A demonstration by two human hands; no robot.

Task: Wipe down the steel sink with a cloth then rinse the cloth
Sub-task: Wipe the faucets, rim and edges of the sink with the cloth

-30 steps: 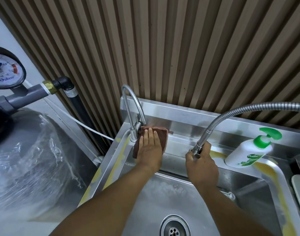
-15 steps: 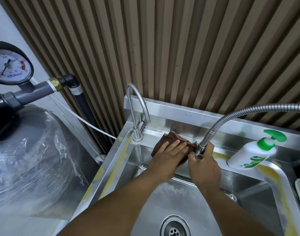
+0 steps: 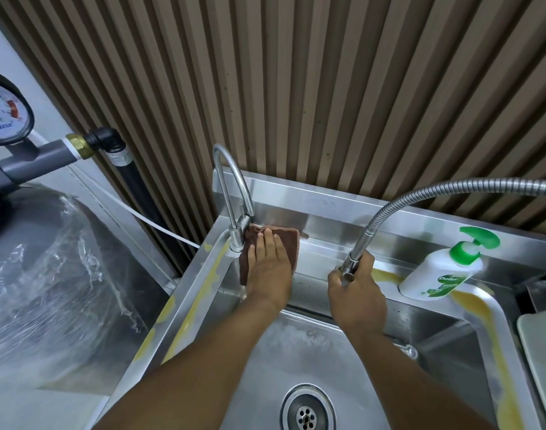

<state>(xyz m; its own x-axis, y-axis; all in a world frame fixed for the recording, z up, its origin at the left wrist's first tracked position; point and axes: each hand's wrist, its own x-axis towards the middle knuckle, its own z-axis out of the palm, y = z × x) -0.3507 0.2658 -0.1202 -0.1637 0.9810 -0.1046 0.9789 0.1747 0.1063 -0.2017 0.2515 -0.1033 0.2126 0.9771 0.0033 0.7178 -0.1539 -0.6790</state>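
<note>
My left hand (image 3: 268, 268) lies flat, fingers together, on a brown cloth (image 3: 288, 240) and presses it onto the back ledge of the steel sink (image 3: 327, 240), right beside the base of the small curved tap (image 3: 234, 193). My right hand (image 3: 357, 293) is closed around the nozzle of the flexible metal spray hose (image 3: 389, 209), held over the back edge of the basin. The basin floor looks wet, with the drain (image 3: 307, 411) at the bottom centre. Yellowish stains run along the sink rim.
A white soap pump bottle with a green top (image 3: 445, 268) stands on the back right rim. At left are a plastic-wrapped tank (image 3: 48, 290), grey piping and a pressure gauge (image 3: 5, 116). A ribbed wooden wall rises behind. A pale tray edge (image 3: 541, 361) shows far right.
My left hand slid the cloth along the back ledge to the right, toward the hose, then back left to the tap base. My right hand kept holding the hose nozzle.
</note>
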